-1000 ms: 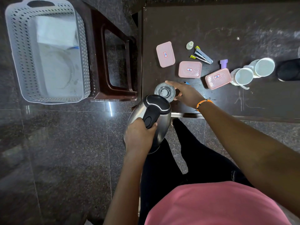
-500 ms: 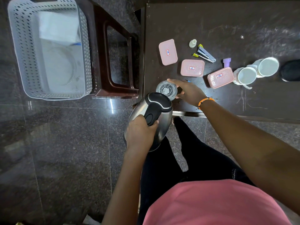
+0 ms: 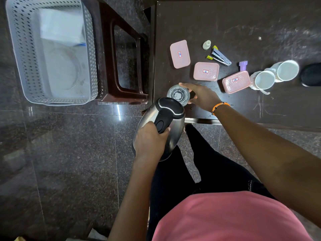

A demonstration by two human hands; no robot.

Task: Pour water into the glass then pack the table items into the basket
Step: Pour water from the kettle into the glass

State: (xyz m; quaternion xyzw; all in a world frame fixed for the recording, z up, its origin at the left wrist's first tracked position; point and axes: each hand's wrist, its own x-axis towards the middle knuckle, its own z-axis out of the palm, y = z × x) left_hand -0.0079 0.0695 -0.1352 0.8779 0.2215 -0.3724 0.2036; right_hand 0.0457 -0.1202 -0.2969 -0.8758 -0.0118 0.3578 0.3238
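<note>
glass [image 3: 178,96] sits at the table [image 3: 243,23] edge, steadied by the right hand [image 3: 201,97] curled around it; left hand [image 3: 150,140] grips the tilted kettle [image 3: 166,122] handle for pouring.

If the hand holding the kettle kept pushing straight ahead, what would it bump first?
Probably the glass: the left hand points the kettle at it, and the spout end already overlaps its rim. Height is unclear from above.

table [image 3: 225,20] | glass [image 3: 178,94], three pink boxes [image 3: 206,71], stapler [image 3: 221,56], two mugs [image 3: 264,80] | stool [image 3: 106,49]: basket [image 3: 22,66]
</note>
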